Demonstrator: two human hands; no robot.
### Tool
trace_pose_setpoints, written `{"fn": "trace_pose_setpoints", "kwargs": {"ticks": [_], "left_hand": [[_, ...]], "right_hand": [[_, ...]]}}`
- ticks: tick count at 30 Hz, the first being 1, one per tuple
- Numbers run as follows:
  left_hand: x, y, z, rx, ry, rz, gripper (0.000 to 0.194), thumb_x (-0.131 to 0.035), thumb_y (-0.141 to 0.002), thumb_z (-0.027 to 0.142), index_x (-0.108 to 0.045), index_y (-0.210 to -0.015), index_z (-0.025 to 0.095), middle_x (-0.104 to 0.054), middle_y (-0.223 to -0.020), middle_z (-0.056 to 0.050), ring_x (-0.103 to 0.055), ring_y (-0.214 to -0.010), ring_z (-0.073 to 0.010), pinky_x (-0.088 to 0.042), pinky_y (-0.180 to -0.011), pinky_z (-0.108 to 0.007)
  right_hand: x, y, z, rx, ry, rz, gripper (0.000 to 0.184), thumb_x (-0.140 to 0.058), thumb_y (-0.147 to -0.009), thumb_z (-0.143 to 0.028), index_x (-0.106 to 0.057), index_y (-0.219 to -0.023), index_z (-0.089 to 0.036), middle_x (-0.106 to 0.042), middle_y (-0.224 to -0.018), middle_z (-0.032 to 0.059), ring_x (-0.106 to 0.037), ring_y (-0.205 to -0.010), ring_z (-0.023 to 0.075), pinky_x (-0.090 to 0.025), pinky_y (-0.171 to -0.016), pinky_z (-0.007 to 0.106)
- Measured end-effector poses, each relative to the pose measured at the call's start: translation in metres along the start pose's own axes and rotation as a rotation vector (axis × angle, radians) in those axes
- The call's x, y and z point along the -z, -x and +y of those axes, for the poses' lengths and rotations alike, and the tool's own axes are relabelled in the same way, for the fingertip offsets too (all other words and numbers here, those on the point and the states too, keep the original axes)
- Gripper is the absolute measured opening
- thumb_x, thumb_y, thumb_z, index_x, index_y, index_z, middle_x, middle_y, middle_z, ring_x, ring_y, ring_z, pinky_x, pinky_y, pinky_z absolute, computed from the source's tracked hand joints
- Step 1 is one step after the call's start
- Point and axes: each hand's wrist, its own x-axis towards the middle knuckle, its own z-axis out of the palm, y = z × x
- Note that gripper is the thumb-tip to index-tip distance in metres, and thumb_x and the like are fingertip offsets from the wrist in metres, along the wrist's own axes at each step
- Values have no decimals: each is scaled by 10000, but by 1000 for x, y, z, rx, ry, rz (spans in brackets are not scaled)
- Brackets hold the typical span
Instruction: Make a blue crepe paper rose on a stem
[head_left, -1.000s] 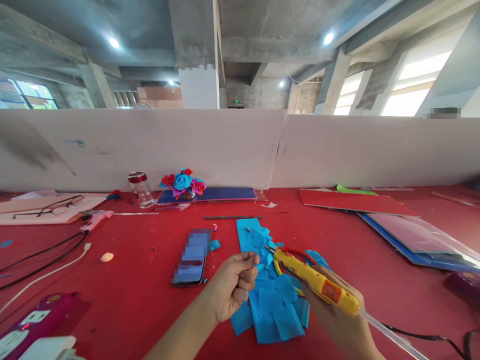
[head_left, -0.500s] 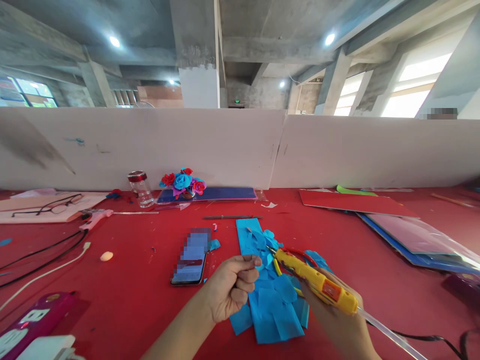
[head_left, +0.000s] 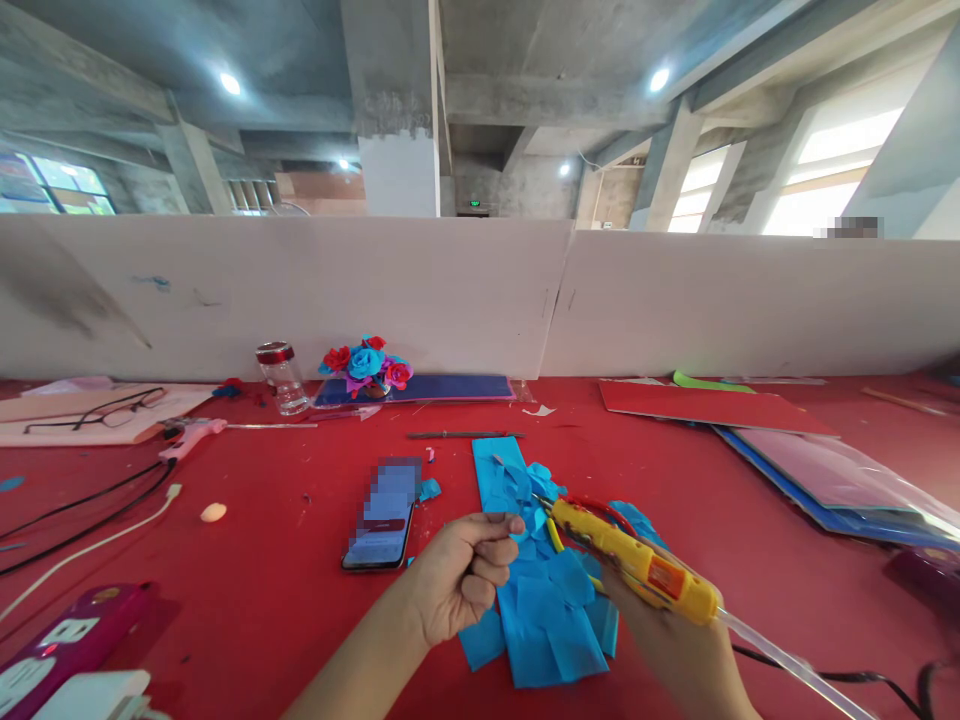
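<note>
Glue gun (head_left: 634,562), yellow with an orange label, sits low and right of centre in the frame, gripped in the right hand (head_left: 675,650), whose fingers are wrapped round its body; a clear glue stick (head_left: 787,660) juts from its rear toward the lower right corner, and its nozzle points up-left at the left hand (head_left: 465,575). That hand is curled almost to a fist at lower centre, thumb and fingertips pinched together, seemingly on a small blue scrap, though what it grips is too small to tell for sure. Under both hands lies a heap of blue paper pieces (head_left: 547,610) on the red table (head_left: 262,620), with red-handled scissors (head_left: 600,508) partly hidden behind the gun. Just left of the paper lies a phone (head_left: 381,518). At the lower left corner is a power strip (head_left: 60,655), with cables (head_left: 90,510) above it. Further back, a thin rod (head_left: 461,434) lies at mid-frame, stacked coloured sheets (head_left: 750,410) at right, glasses (head_left: 97,412) at far left. Against the white partition (head_left: 450,290) stand a jar (head_left: 281,378) and paper flowers (head_left: 366,365)
</note>
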Motion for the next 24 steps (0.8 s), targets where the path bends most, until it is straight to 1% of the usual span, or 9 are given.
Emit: {"fn": "trace_pose_setpoints", "kwargs": {"ticks": [4, 6, 11, 15, 17, 20, 24], "left_hand": [[2, 0, 0, 27, 46, -41, 110, -415, -826, 106, -481, -739, 112, -148, -516, 95, -127, -326, -6, -30, -277, -87], [3, 0, 0, 31, 61, -56, 111, -415, -824, 100, -477, -733, 108, -149, -518, 95, -132, -326, -3, -26, -278, -87], [2, 0, 0, 35, 79, -74, 124, -397, -830, 96, -478, -737, 104, -137, -519, 94, -145, -327, -3, -29, -278, -85], [2, 0, 0, 26, 74, -69, 122, -399, -831, 101, -478, -739, 104, -145, -519, 93, -156, -326, -3, -30, -274, -85], [2, 0, 0, 27, 65, -61, 124, -399, -832, 101, -479, -737, 106, -146, -517, 93, -153, -326, -4, -29, -273, -84], [1, 0, 1, 35, 62, -67, 137, -386, -834, 97, -478, -734, 106, -139, -517, 93, -136, -328, -5, -28, -274, -84], [1, 1, 0, 38, 80, -95, 135, -392, -837, 99, -480, -735, 101, -137, -525, 92, -139, -334, -1, -30, -277, -85]], "right_hand": [[1, 0, 0, -71, -37, 6, 407, -642, -536, -402, -623, -815, -106, -690, -644, 88, -646, -494, 248, -558, -462, 322], [1, -1, -3, -94, -38, 13, 423, -642, -521, -404, -622, -812, -97, -687, -630, 95, -644, -489, 255, -554, -445, 323], [0, -1, -9, -46, -18, 12, 320, -642, -527, -366, -626, -742, -128, -677, -579, 66, -637, -464, 234, -548, -428, 296], [0, 1, -5, -64, -19, 6, 325, -651, -526, -364, -628, -737, -117, -671, -555, 70, -635, -460, 235, -546, -424, 292], [0, 1, -3, -85, -41, -7, 339, -661, -522, -362, -626, -760, -124, -677, -565, 60, -643, -481, 240, -552, -435, 293], [0, 2, -2, -101, -48, 8, 349, -660, -523, -367, -625, -780, -135, -680, -563, 43, -646, -484, 237, -548, -426, 279], [0, 2, -3, -53, 6, -6, 300, -632, -537, -367, -630, -737, -143, -666, -519, 38, -625, -433, 215, -519, -384, 250]]}}
